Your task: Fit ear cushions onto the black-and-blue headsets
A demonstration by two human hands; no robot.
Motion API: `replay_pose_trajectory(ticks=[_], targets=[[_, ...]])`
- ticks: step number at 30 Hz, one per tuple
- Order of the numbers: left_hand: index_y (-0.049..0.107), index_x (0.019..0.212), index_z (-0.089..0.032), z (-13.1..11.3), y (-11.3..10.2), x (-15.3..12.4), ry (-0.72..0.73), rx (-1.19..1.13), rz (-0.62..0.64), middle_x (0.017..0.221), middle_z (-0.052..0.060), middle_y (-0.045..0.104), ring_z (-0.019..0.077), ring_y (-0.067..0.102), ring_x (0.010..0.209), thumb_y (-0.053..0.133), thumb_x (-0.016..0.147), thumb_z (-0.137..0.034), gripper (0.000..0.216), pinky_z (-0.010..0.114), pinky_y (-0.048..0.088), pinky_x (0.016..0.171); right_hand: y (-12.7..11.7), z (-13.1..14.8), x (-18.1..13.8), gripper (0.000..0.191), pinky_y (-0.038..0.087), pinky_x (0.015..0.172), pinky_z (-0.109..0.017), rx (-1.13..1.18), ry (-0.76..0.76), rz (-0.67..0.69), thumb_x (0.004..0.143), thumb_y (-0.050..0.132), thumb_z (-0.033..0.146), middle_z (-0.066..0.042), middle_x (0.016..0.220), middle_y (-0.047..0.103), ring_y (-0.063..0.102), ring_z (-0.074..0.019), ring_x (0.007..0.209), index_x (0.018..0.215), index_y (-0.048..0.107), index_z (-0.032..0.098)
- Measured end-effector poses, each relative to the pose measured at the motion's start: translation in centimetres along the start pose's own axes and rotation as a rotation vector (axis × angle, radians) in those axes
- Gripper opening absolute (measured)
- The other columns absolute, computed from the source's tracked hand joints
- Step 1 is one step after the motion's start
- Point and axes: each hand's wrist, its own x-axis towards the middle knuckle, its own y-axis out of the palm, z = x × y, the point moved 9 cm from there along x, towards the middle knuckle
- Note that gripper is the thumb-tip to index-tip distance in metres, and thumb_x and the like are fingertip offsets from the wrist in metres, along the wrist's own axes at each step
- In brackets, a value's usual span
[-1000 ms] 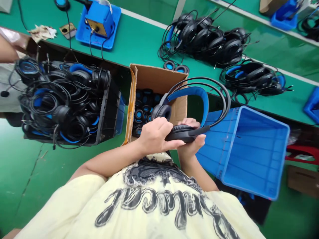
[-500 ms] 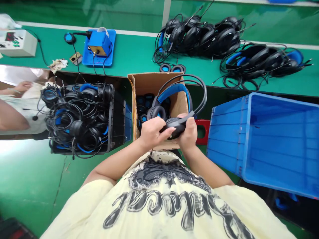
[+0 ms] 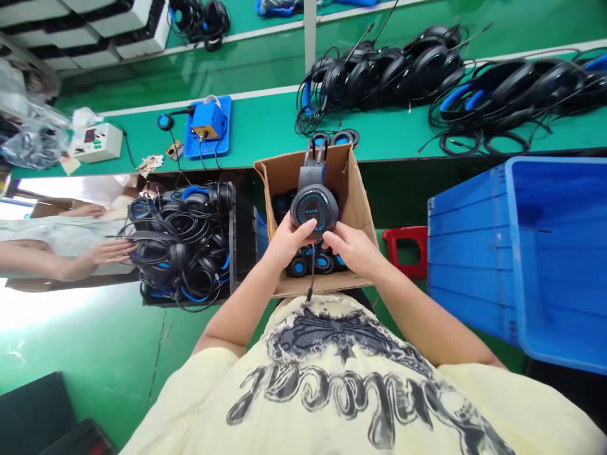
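Note:
A black over-ear headset (image 3: pixel 313 207) is held above an open cardboard box (image 3: pixel 363 202), the outer face of one ear cup turned toward me and its headband pointing away. My left hand (image 3: pixel 290 243) grips the cup's lower left edge, thumb on its face. At the lower right edge, my right hand (image 3: pixel 353 249) has its thumb and fingers closed on the cup; its fingertips are partly hidden. A cable hangs from the cup toward my shirt. Round black-and-blue ear pads (image 3: pixel 298 265) lie inside the box below the hands.
Left stands a black crate (image 3: pixel 244 246) heaped with headsets (image 3: pixel 180 246); a co-worker's hand (image 3: pixel 111 251) touches the heap. Several headsets (image 3: pixel 389 72) line the green bench (image 3: pixel 270 114), beside a blue device (image 3: pixel 208 120). A red stool (image 3: pixel 406 253) and blue bin (image 3: pixel 469 246) are right.
The headset has been turned, so its headband points away and the cup's outer face shows. My right hand has shifted to the cup's lower edge. A co-worker's hand has reached the crate.

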Motion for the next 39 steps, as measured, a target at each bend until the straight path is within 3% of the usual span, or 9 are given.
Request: replay_pose_trajectory(ticks=[6,14,17,20,23,26,29,33,39], targets=[[0.061,0.109,-0.02,-0.5,0.3,-1.1,0.069,0.124,-0.002,0.093,0.003,0.071,0.0167,0.068,0.068,0.084,0.068,-0.063,0.064,0.026,0.057,0.06,0.4,-0.2,-0.2,0.044,0.047,0.064,-0.03,0.192,-0.076,-0.178,0.085,0.063,0.062,-0.001,0.076,0.069,0.06,-0.0186,0.068,0.092,0.069,0.019],[0.062,0.111,-0.02,1.2,0.8,-2.0,0.14,0.007,-0.019,0.103,0.006,0.073,0.0186,0.07,0.078,0.082,0.072,-0.063,0.061,0.025,0.056,0.06,-0.3,1.4,-1.5,0.033,0.037,0.049,-0.029,0.064,-0.126,-0.36,0.077,0.06,0.05,0.0,0.052,0.056,0.046,-0.014,0.049,0.06,0.055,0.021],[0.06,0.117,-0.022,2.1,0.1,-1.6,0.065,-0.009,0.008,0.108,0.006,0.072,0.0188,0.07,0.081,0.081,0.071,-0.065,0.066,0.026,0.057,0.063,-0.5,2.3,-1.1,0.042,0.033,0.049,-0.029,-0.13,-0.166,-0.386,0.077,0.062,0.053,0.0,0.049,0.053,0.045,-0.0132,0.047,0.054,0.045,0.023],[0.052,0.135,-0.028,1.6,-0.7,-0.9,0.048,-0.041,0.031,0.121,0.006,0.069,0.0196,0.071,0.092,0.084,0.065,-0.066,0.085,0.027,0.059,0.071,0.5,4.0,-0.1,0.044,0.03,0.053,-0.031,-0.46,-0.257,-0.354,0.078,0.068,0.056,-0.005,0.056,0.06,0.053,-0.0173,0.054,0.057,0.05,0.022],[0.054,0.131,-0.027,0.4,-2.7,-0.6,0.124,-0.112,-0.123,0.108,0.001,0.07,0.0155,0.069,0.087,0.091,0.057,-0.058,0.088,0.027,0.058,0.081,2.7,5.8,0.4,0.038,0.032,0.057,-0.032,-0.597,-0.385,-0.211,0.086,0.067,0.053,-0.01,0.07,0.069,0.06,-0.0206,0.065,0.072,0.063,0.019],[0.064,0.106,-0.021,0.8,-4.4,-1.0,0.049,-0.198,-0.263,0.083,-0.001,0.069,0.0156,0.068,0.075,0.082,0.066,-0.059,0.058,0.029,0.058,0.078,2.8,7.8,-0.7,0.034,0.036,0.06,-0.03,-0.38,-0.491,-0.115,0.092,0.065,0.051,-0.005,0.074,0.068,0.059,-0.0167,0.066,0.081,0.065,0.019],[0.065,0.099,-0.02,0.7,-5.0,-2.0,-0.028,-0.267,-0.28,0.082,0.003,0.071,0.0193,0.069,0.074,0.066,0.075,-0.068,0.054,0.03,0.059,0.065,-1.1,7.7,-2.6,0.029,0.039,0.059,-0.027,0.017,-0.44,-0.246,0.097,0.06,0.047,0.001,0.071,0.064,0.054,-0.0124,0.06,0.086,0.066,0.022],[0.066,0.105,-0.021,-0.4,-4.9,-3.3,-0.086,-0.293,-0.273,0.092,0.006,0.074,0.021,0.071,0.078,0.056,0.077,-0.076,0.062,0.026,0.057,0.057,-4.8,4.6,-4.2,0.026,0.041,0.058,-0.027,0.376,-0.329,-0.407,0.1,0.059,0.043,0.003,0.067,0.059,0.054,-0.0116,0.06,0.086,0.066,0.023],[0.068,0.105,-0.023,-1.0,-4.3,-3.4,-0.11,-0.332,-0.316,0.107,0.006,0.074,0.0222,0.071,0.097,0.045,0.086,-0.077,0.062,0.027,0.062,0.069,-2.1,2.8,-3.8,0.031,0.042,0.056,-0.027,0.411,-0.205,-0.281,0.097,0.06,0.049,0.002,0.065,0.059,0.054,-0.0118,0.058,0.081,0.064,0.022]])
